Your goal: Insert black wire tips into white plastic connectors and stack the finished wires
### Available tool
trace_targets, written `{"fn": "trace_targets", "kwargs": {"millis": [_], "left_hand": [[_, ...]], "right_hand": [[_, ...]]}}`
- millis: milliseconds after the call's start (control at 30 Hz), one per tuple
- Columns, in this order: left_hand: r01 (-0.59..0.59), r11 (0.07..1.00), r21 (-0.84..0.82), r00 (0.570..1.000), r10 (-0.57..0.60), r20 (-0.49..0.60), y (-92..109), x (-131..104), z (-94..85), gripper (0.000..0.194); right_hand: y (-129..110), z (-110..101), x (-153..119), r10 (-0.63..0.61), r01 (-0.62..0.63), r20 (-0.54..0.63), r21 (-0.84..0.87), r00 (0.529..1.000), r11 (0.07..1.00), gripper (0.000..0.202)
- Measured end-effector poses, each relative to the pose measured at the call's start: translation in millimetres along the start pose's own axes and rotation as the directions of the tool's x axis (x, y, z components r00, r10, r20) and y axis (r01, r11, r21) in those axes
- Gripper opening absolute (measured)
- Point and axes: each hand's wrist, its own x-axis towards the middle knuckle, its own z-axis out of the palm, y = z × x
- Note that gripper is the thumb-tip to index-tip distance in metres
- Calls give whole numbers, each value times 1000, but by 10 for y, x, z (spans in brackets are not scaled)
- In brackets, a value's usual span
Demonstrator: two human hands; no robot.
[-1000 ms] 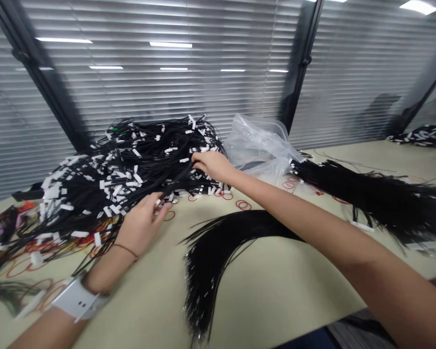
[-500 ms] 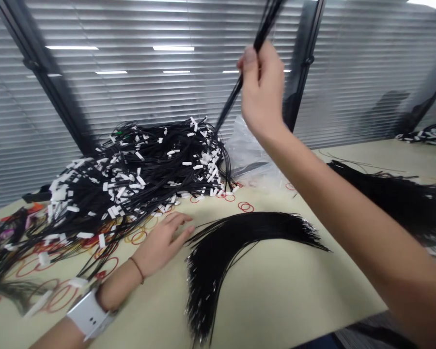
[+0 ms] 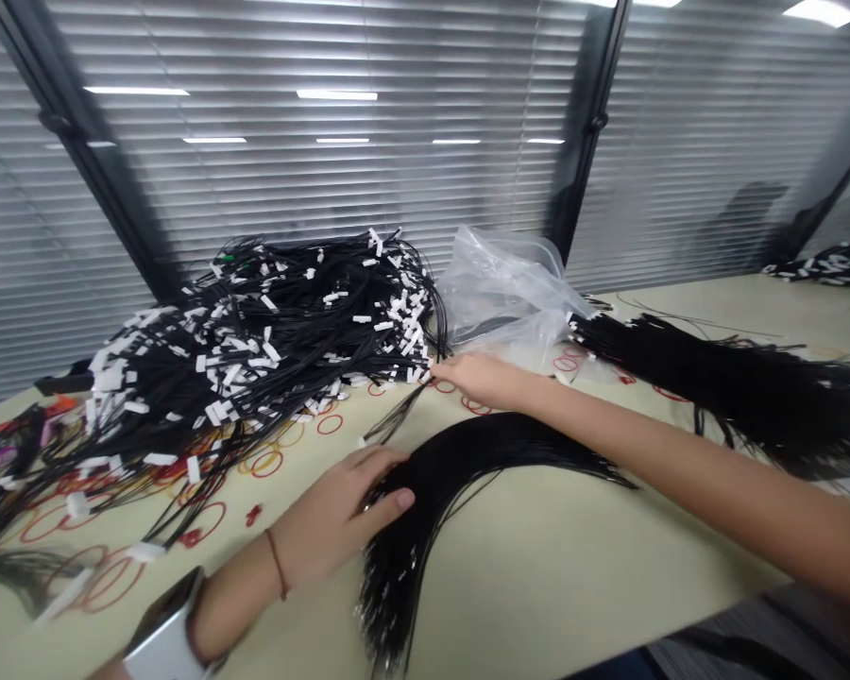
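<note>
A thick bundle of black wires (image 3: 496,439) lies curved on the table, its left ends silvery and bare. My left hand (image 3: 344,501) is at its left bend, thumb and fingers apart, lying against the wires without closing on them. Farther back, my right hand (image 3: 474,373) is closed round a thin bunch of black wires (image 3: 400,411) that slants down toward the table, with a white connector at its lower end. The rest of that bunch is hidden by the hand. Right behind is a large heap of black cables with white connectors (image 3: 312,321).
Red and yellow rubber bands (image 3: 269,463) are scattered at left and centre. A clear plastic bag (image 3: 496,283) stands by the blinds. More black wires (image 3: 737,378) lie at right, and another cable pile (image 3: 836,264) is at the far right. The table's front edge is at lower right.
My right hand has come down from high up to the table beside the heap, still gripping thin black wires. My left hand has moved right onto the curved bundle.
</note>
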Motion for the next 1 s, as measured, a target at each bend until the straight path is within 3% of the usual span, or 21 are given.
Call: {"fn": "trace_targets", "kwargs": {"millis": [67, 133, 200, 333, 500, 600, 667, 733, 1000], "left_hand": [[58, 996, 68, 989, -48, -140, -75, 9, -8, 26], [157, 978, 136, 945, -109, -310, -205, 29, -13, 24], [223, 965, 138, 916, -159, -368, -355, 53, -11, 29], [214, 972, 95, 942, -180, -283, -548, 103, 12, 20], [184, 981, 65, 958, -164, -236, -516, 138, 37, 17], [195, 979, 53, 954, -176, -243, -489, 143, 48, 22], [188, 981, 52, 957, -171, -234, -487, 147, 56, 27], [164, 985, 54, 966, -150, -210, -490, 151, 63, 29], [138, 990, 12, 977, -134, -164, -496, 174, 53, 15]], "right_hand": [[15, 149, -43, 14, -14, 60, 5, 998, 1000, 25], [38, 224, -69, 22, -23, 82, 11, 996, 1000, 28], [64, 253, -81, 17, -18, 76, 17, 997, 1000, 28], [102, 258, -101, 16, -17, 17, 15, 1000, 1000, 25], [-87, 160, -163, 30, -25, -90, 60, 996, 998, 25], [-407, 49, -221, -112, 123, -71, 166, 991, 978, 24], [-635, 3, -264, -263, 260, -23, 262, 964, 929, 17], [-808, 6, -304, -334, 320, -10, 317, 942, 893, 14], [-909, 134, -389, -338, 333, -42, 324, 940, 886, 12]]}}
